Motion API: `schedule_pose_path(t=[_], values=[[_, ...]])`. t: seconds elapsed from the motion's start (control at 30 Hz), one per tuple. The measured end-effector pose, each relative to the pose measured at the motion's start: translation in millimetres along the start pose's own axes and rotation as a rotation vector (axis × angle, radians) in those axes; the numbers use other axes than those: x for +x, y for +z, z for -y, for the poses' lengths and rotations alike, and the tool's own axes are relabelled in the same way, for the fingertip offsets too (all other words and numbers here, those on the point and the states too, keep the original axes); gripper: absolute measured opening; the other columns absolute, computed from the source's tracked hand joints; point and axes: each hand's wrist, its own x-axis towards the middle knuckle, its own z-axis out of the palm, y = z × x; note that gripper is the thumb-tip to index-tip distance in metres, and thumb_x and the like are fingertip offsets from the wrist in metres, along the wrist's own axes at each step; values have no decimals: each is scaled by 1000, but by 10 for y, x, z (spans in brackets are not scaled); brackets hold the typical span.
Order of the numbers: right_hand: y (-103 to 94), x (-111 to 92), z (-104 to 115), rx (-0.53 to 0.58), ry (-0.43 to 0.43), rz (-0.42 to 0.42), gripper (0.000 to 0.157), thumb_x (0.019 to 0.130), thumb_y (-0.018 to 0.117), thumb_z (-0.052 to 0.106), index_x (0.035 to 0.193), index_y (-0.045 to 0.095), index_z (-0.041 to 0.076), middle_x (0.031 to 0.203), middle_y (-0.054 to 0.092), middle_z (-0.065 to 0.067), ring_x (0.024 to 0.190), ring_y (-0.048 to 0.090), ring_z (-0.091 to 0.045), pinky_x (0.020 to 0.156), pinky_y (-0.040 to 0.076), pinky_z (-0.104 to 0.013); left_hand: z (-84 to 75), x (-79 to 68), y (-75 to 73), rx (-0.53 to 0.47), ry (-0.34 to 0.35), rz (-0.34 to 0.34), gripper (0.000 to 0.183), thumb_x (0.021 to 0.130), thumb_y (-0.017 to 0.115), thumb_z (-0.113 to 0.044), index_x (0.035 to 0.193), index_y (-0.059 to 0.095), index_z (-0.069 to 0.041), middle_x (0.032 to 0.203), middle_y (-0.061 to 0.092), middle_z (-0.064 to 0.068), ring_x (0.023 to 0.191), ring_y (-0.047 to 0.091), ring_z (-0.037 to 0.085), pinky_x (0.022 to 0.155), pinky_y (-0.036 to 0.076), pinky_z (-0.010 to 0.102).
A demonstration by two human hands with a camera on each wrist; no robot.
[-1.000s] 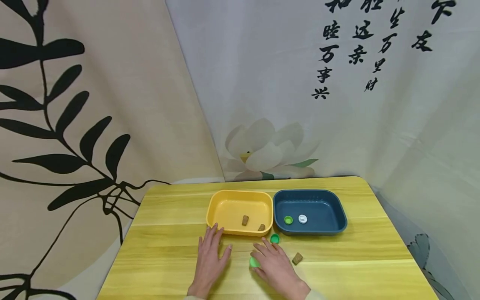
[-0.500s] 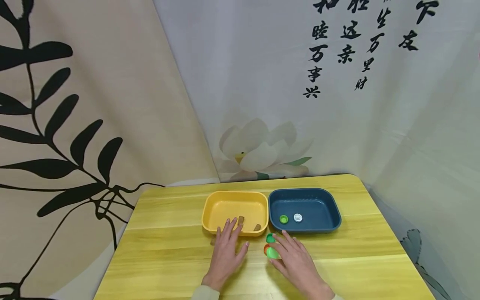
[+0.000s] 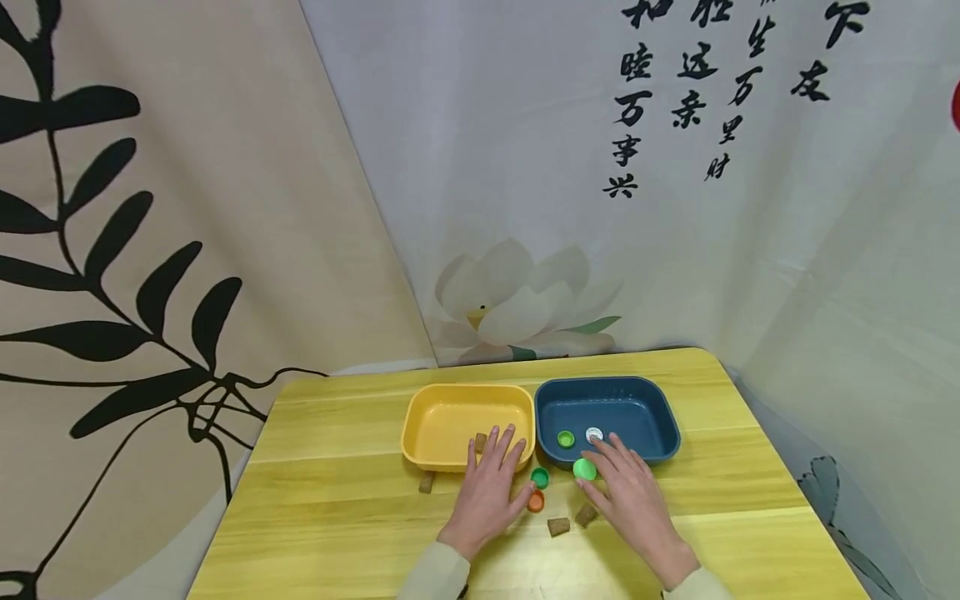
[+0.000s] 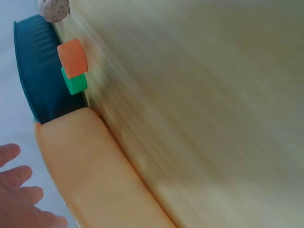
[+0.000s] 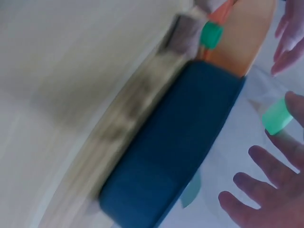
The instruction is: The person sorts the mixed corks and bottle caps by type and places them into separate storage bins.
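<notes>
My right hand (image 3: 630,500) pinches a light green bottle cap (image 3: 584,469) between thumb and index finger at the front edge of the blue tray. In the right wrist view, that cap (image 5: 277,116) sits between the fingertips, the other fingers spread. My left hand (image 3: 487,492) has its fingers spread over the front right rim of the yellow tray (image 3: 431,417), holding nothing. On the table between the hands lie a dark green cap (image 3: 539,477) and an orange cap (image 3: 536,501), also visible as an orange cap (image 4: 73,58) in the left wrist view.
Inside the blue tray (image 3: 637,408) are a green cap (image 3: 566,438) and a white cap (image 3: 593,434). A cork piece (image 3: 480,443) lies in the yellow tray. More corks rest on the table: one cork (image 3: 427,482) at left, two near the right hand, including a cork (image 3: 558,527).
My right hand has carried the light green cap right and forward, up to the blue tray. My left hand has shifted right along the yellow tray's front, uncovering a cork at left.
</notes>
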Motion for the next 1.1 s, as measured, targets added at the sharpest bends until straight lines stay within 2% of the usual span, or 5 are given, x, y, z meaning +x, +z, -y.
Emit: schedule_pose_path(t=[0.3,0.57,0.73,0.87,1.1], values=[[13,177,-454,-36,91,-58,44,82,76,34,116,68,7,135,55,-16,130,41,-44,97,36,-65,-74,251,63,31,38,106,65,95,49,-56,149,40,-21,159,24,2,145,18,30,108,21,64],[63,356,-774,-84,191,-32,47,85,73,36,116,67,1,131,56,-23,127,42,-48,96,36,-67,-42,385,101,10,73,183,65,97,40,-60,151,37,-24,159,22,-2,144,19,31,107,19,67],[91,421,-861,-101,236,35,48,88,70,37,118,66,1,132,54,-25,128,39,-49,98,32,-68,47,531,47,24,72,199,61,99,35,-59,150,37,-27,158,26,-3,144,21,31,105,22,68],[107,449,-886,-120,260,80,48,89,69,38,118,66,1,134,53,-25,130,37,-50,100,30,-68,100,637,26,25,70,249,60,100,30,-59,152,34,-29,159,22,-5,146,15,29,107,17,68],[144,495,-889,-169,244,126,45,87,72,37,116,67,2,134,52,-25,130,36,-51,99,30,-68,155,684,102,-4,53,303,55,101,34,-53,151,36,-29,159,22,-6,146,12,29,106,17,69]])
